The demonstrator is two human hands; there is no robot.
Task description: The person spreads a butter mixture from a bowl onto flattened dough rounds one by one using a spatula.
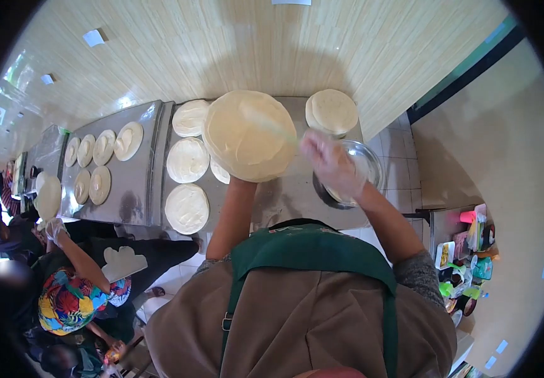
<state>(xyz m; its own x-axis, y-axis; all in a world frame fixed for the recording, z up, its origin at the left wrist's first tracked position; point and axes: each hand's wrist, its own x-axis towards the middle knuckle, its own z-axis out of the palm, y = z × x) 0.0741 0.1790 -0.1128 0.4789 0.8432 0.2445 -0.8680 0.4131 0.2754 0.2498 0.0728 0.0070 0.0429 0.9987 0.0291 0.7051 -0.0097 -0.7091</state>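
Note:
A large round flatbread [247, 145] with a pale, creamy spread is held up over the table in front of me. My left forearm [234, 208] reaches beneath it; my left hand bears it from below and is hidden by it. My right hand [332, 162], in a clear glove, is closed around the handle of a spatula. The pale spatula blade [266, 123], blurred by motion, lies across the flatbread's upper right part. Just below and right of that hand is a metal bowl [376, 165], partly covered by it.
Spread-coated flatbreads [187, 208] lie left on the metal table [278, 211]. A stack of plain flatbreads [334, 111] stands at the back right. On the adjoining table [127, 183] lie several more rounds. A co-worker's gloved hand [56, 231] holds another. Right, a cluttered shelf [436, 220].

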